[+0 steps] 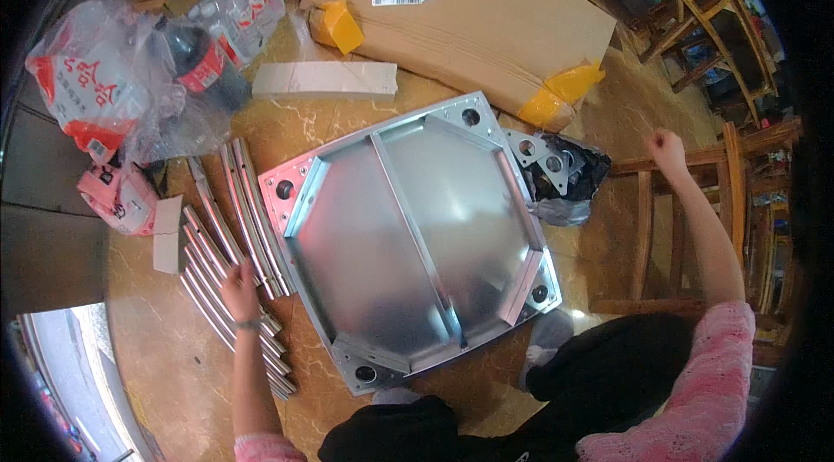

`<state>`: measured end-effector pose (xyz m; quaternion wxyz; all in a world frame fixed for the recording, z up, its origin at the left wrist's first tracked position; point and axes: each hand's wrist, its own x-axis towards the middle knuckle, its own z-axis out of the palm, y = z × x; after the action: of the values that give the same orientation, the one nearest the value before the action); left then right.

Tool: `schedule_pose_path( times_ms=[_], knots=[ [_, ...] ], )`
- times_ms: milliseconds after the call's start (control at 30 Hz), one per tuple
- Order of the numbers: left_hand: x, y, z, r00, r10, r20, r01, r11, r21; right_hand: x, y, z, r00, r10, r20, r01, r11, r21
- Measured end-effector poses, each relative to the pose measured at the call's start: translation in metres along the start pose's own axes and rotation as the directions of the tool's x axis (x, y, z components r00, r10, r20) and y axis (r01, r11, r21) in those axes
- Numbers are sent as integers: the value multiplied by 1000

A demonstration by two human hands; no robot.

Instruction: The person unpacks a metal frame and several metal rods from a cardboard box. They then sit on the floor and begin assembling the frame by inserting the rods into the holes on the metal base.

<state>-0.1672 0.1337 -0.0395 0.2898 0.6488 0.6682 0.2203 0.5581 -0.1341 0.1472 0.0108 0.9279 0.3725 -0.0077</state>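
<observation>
My left hand (239, 290) is over a row of shiny metal tubes (205, 264) on the floor, its fingers curled at the end of one tube. Right of it lies a large square metal panel (365, 219), its tray-like inside facing up, with a bar across the middle and a round hole in each corner plate. My right hand (667, 155) is raised at the right, apart from the panel and near a wooden chair. Its fingers are closed, and whatever might be in them is hidden. Triangular metal plates (540, 160) rest on a dark plastic bag beside the panel.
A big cardboard box (460, 19) with yellow corner pieces lies behind the panel, a pale foam strip (326, 80) before it. Bottles (243, 6) and plastic bags (95, 71) stand at the far left. The wooden chair (643, 236) is on the right; my feet touch the panel's near side.
</observation>
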Motion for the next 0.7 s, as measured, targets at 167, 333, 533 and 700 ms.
schedule_pose_path(
  times_ms=[167,333,533,700],
  knots=[
    [-144,2,-22,962,-205,181,233,961,-151,134,14,42,979,139,-146,-15,775,632],
    [-248,-16,-68,660,-553,510,705,691,-163,254,20,65,938,211,274,-318,214,924],
    [-281,-1,-80,406,-607,683,742,655,141,328,60,107,892,16,452,-452,-22,892],
    [-247,3,-63,506,-592,627,643,743,183,357,64,123,945,66,320,-316,-62,947]
  ],
)
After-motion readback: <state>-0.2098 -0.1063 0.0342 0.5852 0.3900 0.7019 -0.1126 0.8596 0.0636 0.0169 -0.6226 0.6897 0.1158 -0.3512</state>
